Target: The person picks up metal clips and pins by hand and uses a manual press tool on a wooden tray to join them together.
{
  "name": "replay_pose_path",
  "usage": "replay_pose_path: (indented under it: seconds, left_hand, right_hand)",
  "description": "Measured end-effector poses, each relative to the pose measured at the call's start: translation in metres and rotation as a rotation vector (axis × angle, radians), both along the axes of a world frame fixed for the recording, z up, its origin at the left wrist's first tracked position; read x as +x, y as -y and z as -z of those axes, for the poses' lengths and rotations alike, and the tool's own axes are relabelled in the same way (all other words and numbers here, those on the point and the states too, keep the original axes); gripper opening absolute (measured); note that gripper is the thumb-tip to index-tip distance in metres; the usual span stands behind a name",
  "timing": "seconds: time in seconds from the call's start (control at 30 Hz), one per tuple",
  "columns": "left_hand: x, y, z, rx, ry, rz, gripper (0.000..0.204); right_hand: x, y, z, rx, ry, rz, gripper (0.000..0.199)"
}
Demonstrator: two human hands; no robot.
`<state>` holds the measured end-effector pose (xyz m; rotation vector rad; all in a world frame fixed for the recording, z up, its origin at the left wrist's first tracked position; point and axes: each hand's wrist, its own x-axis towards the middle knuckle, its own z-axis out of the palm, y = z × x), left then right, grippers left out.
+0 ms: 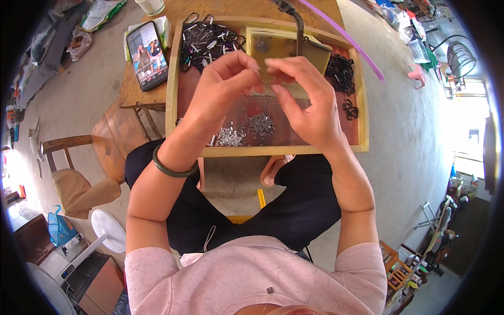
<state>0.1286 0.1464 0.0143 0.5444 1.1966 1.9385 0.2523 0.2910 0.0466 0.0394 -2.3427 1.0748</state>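
Observation:
Both hands are raised over a shallow wooden tray (pixel 273 151) with a reddish bottom. My left hand (pixel 226 79), a green bangle (pixel 173 169) on its wrist, is closed with thumb and fingertips drawn together; whatever it may pinch is too small to make out. Close by on the right, my right hand (pixel 310 97) has its thumb and bent forefinger apart, with nothing visible between them. Below them lie a pile of small grey metal tubes (pixel 260 125) and a paler pile of similar pieces (pixel 229 137). Black looped cords with shiny metal bits (pixel 210 42) are heaped in the far left corner.
A yellowish translucent block (pixel 273 47) sits at the tray's back, a dark upright rod (pixel 299 34) beside it. More black cords (pixel 340 73) lie at right. A phone (pixel 148 55) leans left of the tray. A purple ribbed tube (pixel 346 34) hangs across the upper right.

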Motion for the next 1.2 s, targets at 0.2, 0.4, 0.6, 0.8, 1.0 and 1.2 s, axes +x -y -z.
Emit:
replay_pose_path:
  seconds: [0.2,0.4,0.6,0.8,1.0,1.2]
  left_hand:
    - [-0.015,0.008,-0.003,-0.038,-0.096,-0.1,0.003]
    - [-0.011,0.013,-0.006,-0.058,-0.143,-0.093,0.002]
    - [-0.011,0.015,-0.006,-0.071,-0.187,-0.084,0.002]
    - [-0.009,0.015,-0.007,-0.087,-0.184,-0.071,0.004]
    - [-0.011,0.016,-0.004,-0.082,-0.208,-0.08,0.003]
    - [-0.008,0.015,-0.007,-0.088,-0.208,-0.127,0.006]
  right_hand:
    - [0.015,0.023,0.031,0.562,0.214,-0.129,0.006]
    - [0.008,0.036,0.038,0.687,0.225,-0.166,0.009]
    - [0.003,0.046,0.037,0.852,0.284,-0.159,0.011]
    - [-0.008,0.051,0.038,0.975,0.392,-0.129,0.009]
    - [-0.018,0.045,0.033,0.909,0.433,-0.21,0.013]
    - [-0.022,0.009,-0.004,-0.37,0.203,-0.072,0.003]
